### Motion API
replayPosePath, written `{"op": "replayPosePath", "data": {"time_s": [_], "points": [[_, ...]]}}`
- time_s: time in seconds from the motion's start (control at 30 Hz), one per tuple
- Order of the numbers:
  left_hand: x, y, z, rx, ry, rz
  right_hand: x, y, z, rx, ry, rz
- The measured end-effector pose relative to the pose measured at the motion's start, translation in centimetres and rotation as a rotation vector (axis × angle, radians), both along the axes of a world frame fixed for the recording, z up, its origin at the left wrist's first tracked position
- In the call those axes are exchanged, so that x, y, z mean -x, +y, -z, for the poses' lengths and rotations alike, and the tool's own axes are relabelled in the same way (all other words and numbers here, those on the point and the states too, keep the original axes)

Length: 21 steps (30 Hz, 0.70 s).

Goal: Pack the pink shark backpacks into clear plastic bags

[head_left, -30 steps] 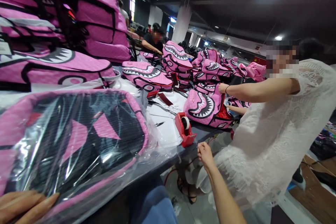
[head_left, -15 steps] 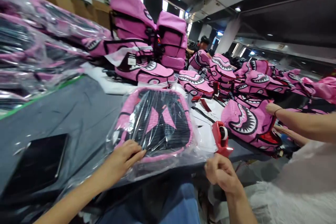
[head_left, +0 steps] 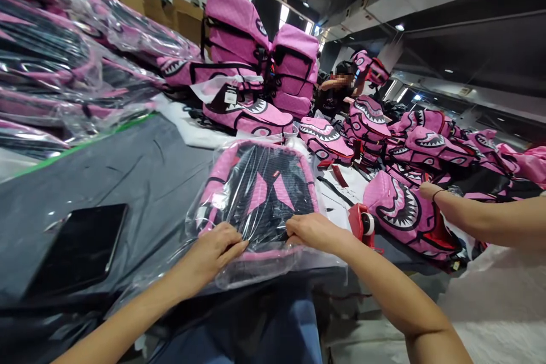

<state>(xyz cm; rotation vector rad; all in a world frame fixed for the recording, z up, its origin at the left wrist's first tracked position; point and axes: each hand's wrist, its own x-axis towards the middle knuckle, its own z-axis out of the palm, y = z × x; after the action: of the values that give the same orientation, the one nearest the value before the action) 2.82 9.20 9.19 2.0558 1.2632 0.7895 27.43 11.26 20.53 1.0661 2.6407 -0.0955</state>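
Note:
A pink and black backpack [head_left: 273,187] lies inside a clear plastic bag [head_left: 251,280] at the table's front edge, its back panel facing up. My left hand [head_left: 222,244] is closed on the plastic over the pack's lower left part. My right hand [head_left: 313,231] rests over the lower right part, its fingers curled and pinching the plastic. The fingertips of both hands are partly hidden. Just right of my right forearm stands a red tape dispenser [head_left: 359,222] with a white roll.
A black tablet-like device [head_left: 79,250] lies on the grey table [head_left: 140,176] at left. Wrapped backpacks [head_left: 46,62] pile up at far left. Pink shark-mouth backpacks [head_left: 326,136] fill the back and right. A co-worker's hand [head_left: 430,190] holds one at right; another person [head_left: 339,91] stands behind.
My right hand has moved left from beside the tape dispenser onto the bagged backpack. My left hand stays on the plastic. The person behind now has a pink bag raised.

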Motion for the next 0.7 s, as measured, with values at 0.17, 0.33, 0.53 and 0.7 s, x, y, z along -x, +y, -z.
{"op": "replayPosePath", "data": {"time_s": [0.17,0.33,0.53,0.7], "points": [[0.2,0.0,-0.1,0.008,-0.003,0.015,1.4,0.8,-0.5,-0.084,-0.112,0.034],[0.3,0.1,-0.4,-0.019,0.021,0.038,0.3,4.2,0.9,0.115,0.075,0.156],[0.5,0.1,0.2,-0.041,0.020,0.021,-4.1,7.6,3.0,0.200,0.614,0.361],[0.5,0.2,1.1,-0.059,0.007,0.020,-6.3,1.7,4.6,-0.377,0.888,0.373]]}}
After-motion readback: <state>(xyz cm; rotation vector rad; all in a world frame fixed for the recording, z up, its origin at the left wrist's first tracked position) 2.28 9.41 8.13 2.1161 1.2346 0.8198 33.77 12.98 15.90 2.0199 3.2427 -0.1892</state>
